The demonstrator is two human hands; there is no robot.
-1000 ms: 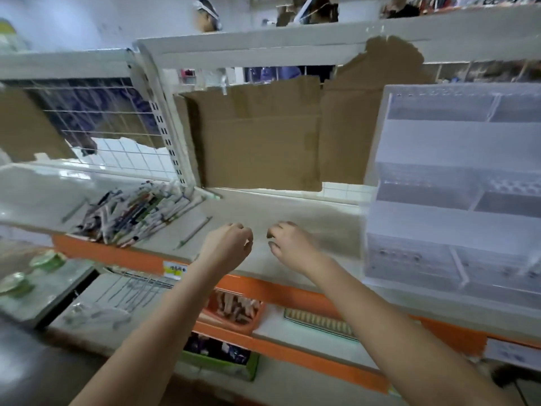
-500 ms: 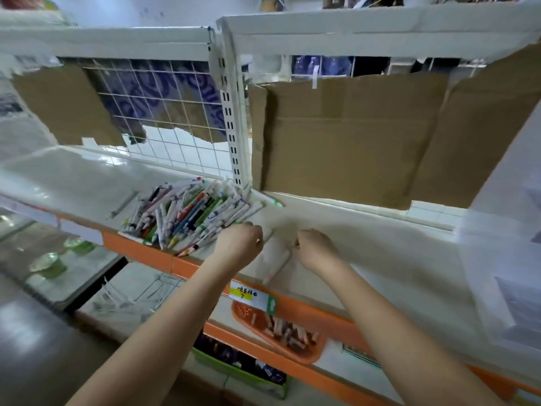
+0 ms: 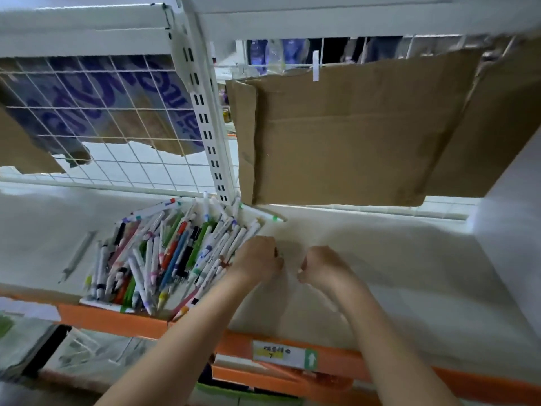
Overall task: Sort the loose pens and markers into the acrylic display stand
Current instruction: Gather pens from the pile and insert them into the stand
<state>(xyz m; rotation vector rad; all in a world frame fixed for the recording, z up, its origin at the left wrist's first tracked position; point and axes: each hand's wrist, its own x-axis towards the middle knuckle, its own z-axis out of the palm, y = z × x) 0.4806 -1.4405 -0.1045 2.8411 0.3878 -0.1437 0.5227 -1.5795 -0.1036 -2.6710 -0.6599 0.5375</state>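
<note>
A heap of loose pens and markers (image 3: 164,253), mostly white barrels with coloured caps, lies on the white shelf (image 3: 380,259) left of centre. My left hand (image 3: 257,260) is curled at the heap's right edge, touching the nearest pens; nothing shows plainly inside it. My right hand (image 3: 325,268) hovers beside it over bare shelf, curled into a fist and holding nothing. The acrylic display stand (image 3: 515,230) shows only as a blurred pale side at the right edge. One green-tipped marker (image 3: 272,218) lies apart behind the hands.
A single grey pen (image 3: 77,256) lies left of the heap. Cardboard sheets (image 3: 336,136) and a wire grid (image 3: 102,127) back the shelf, split by a slotted white post (image 3: 205,127). The shelf's orange front edge (image 3: 117,320) carries a price label (image 3: 281,354).
The view swung left, so the stand slid to the right edge and the heap came to centre-left. Both curled hands travelled left; my left hand now touches the heap's edge.
</note>
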